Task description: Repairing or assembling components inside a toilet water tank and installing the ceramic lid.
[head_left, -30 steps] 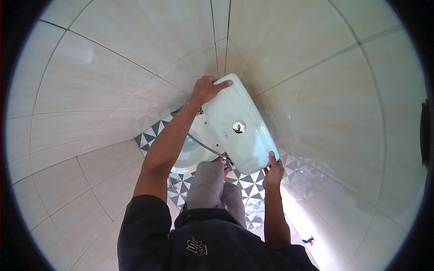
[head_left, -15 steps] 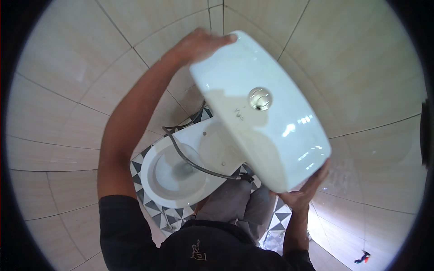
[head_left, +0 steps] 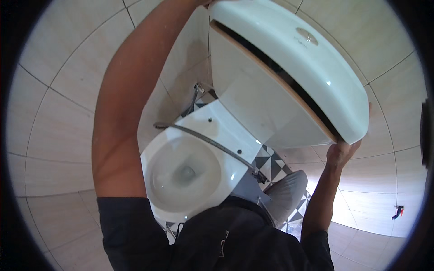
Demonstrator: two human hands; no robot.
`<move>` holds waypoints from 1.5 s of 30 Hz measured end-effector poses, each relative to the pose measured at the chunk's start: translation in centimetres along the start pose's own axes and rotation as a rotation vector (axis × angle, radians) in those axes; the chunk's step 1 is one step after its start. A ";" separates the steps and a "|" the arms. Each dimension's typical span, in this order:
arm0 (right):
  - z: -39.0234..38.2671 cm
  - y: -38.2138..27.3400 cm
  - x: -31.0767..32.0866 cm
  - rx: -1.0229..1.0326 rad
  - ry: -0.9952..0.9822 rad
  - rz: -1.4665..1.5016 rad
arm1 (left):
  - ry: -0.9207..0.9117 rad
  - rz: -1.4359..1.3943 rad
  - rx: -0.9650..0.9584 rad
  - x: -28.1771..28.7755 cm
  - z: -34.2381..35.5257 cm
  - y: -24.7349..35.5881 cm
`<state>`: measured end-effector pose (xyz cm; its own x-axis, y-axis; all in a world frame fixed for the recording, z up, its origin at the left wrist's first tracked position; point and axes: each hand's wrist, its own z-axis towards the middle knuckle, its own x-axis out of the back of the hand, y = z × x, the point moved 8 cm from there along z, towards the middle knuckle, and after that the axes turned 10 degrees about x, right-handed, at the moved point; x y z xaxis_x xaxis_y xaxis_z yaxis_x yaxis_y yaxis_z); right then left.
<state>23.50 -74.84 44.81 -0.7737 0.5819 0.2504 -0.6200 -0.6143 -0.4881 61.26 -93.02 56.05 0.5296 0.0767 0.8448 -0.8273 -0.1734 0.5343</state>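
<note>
A white toilet cistern [head_left: 266, 95] stands at the back of the white toilet bowl [head_left: 149, 158], slanting toward the right. Its white lid [head_left: 289, 49], with an oval chrome push button [head_left: 307, 36], is raised at the front, and a dark gap runs between lid and tank. My right hand [head_left: 342, 153] grips the lid's near right corner from below. At the lid's far left end is my left hand [head_left: 202, 2], mostly cut off by the picture's upper edge; its visible part closes on the lid. A grey flexible hose [head_left: 212, 141] lies across the bowl.
Tiled walls [head_left: 54, 113] stand close on both sides. A small valve [head_left: 199, 88] sits low on the wall beside the cistern. Dark and white patterned floor [head_left: 271, 165] shows beyond my knee. A red-handled tap [head_left: 398, 211] juts from the right wall.
The lid has tipped up, so the gap and the tank's front now show. Both hands have shifted farther up and to the right in the picture with it.
</note>
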 end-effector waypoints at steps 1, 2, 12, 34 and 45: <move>-0.4 0.2 0.0 -0.019 -0.028 0.011 | 0.002 0.006 -0.102 -0.6 0.8 -0.3; -0.7 0.4 -0.1 -0.040 -0.056 0.020 | -0.006 0.003 -0.123 -0.7 0.9 -0.2; -0.2 -0.3 -0.1 0.034 -0.023 -0.011 | -0.391 -0.308 -0.709 0.4 -4.6 1.5; 0.3 -2.2 -0.8 0.101 -0.025 0.018 | 0.021 -0.334 -0.235 -0.5 2.9 -4.1; 0.0 -2.1 -0.9 0.125 -0.049 0.040 | 0.058 -0.342 -0.161 -0.2 2.3 -4.7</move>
<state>25.47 -74.04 45.63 -0.8018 0.5304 0.2752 -0.5973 -0.7002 -0.3910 65.43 -94.45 53.29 0.7722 0.1594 0.6150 -0.6263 0.0281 0.7791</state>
